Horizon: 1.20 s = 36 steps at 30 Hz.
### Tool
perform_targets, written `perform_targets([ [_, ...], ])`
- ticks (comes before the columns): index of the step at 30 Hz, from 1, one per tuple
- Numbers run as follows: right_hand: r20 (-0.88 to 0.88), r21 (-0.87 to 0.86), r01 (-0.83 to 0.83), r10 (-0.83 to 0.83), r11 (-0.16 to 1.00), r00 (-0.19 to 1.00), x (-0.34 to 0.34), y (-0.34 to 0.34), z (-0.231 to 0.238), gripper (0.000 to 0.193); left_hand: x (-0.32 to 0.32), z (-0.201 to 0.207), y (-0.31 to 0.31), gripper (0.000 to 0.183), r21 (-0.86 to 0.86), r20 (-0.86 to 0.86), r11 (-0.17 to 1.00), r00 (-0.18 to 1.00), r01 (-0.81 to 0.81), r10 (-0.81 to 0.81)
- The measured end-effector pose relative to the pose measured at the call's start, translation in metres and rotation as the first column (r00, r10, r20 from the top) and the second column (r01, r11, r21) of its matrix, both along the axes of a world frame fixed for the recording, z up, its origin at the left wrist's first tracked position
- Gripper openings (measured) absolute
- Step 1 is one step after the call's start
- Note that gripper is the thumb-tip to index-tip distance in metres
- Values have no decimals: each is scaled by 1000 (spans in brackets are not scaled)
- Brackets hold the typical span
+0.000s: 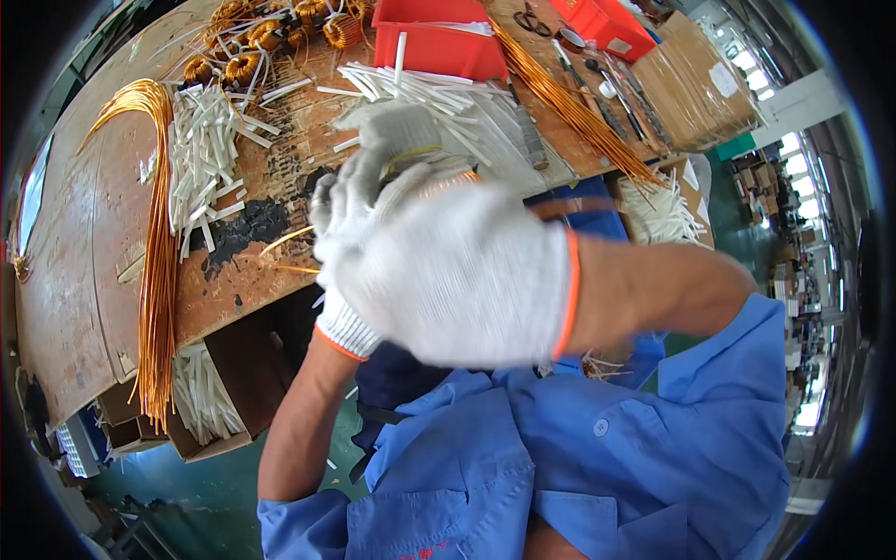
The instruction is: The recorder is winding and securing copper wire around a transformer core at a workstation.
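Both my hands wear white knit gloves with orange cuffs and meet above the bench's front edge. My left hand [347,229] is closed, its fingers bent around a copper-wire coil [450,185] that shows only as a strip of winding. Across it lies my right hand [457,275], smeared by motion, with its fingers hidden. Two copper wire ends [287,241] stick out to the left of the hands. A greyish rounded shape [401,131] rises just beyond the fingers; I cannot make out what it is.
A long copper wire bundle [159,243] hangs over the bench's front edge; another bundle [569,98] lies right. White sleeve pieces [207,140] are heaped beside wound coils [266,35]. Red bins [439,47], hand tools [635,103] and a carton [695,84] stand farther back.
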State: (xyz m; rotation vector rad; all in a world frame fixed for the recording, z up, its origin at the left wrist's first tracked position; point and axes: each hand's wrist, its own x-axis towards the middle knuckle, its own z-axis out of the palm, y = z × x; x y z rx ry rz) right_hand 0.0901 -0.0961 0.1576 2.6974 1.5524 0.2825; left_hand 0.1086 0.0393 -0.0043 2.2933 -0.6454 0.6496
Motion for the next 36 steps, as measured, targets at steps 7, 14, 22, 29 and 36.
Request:
perform_targets([
  [7, -527, 203, 281, -137, 938, 839, 142, -121, -31, 25, 7, 24, 0, 74, -290, -235, 939, 937, 185, -258],
  [14, 102, 145, 652, -666, 745, 739, 41, -446, -102, 27, 10, 24, -10, 72, -381, -211, 891, 916, 245, -342],
  [22, -939, 330, 937, -138, -115, 314, 43, -249, -90, 31, 3, 25, -16, 70, -469, -149, 852, 931, 231, -334],
  [29, -806, 591, 802, 30, 90, 591, 184, -78, -46, 22, 9, 18, -13, 70, -322, -59, 911, 955, 258, -292],
  [36, -826, 556, 782, 83, 281, 557, 237, 17, -18, 21, 12, 9, -5, 76, -338, -68, 899, 946, 278, -318],
])
